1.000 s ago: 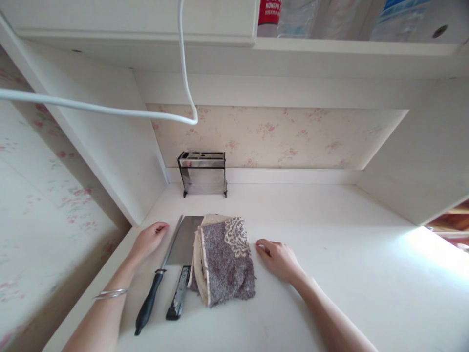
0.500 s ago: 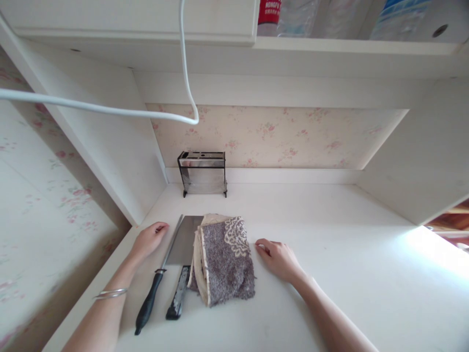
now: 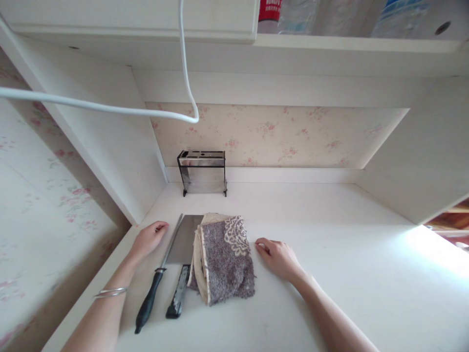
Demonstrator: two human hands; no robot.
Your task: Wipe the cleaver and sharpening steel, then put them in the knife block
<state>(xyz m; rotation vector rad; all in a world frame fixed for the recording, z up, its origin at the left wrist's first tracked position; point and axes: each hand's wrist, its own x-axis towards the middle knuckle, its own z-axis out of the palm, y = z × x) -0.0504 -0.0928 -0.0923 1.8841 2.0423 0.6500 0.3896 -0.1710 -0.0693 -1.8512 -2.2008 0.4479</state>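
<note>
My left hand rests palm down on the white counter, fingers loosely bent, holding nothing. Just right of it lies a sharpening steel with a black handle. Beside the steel lies a cleaver, its blade partly under a folded grey and cream towel. My right hand rests on the counter just right of the towel, fingers loosely curled and apart from it, with nothing in them.
A metal knife holder stands at the back against the flowered wall. A white cable hangs across the upper left. Cabinet walls close in on both sides. Bottles stand on the shelf above.
</note>
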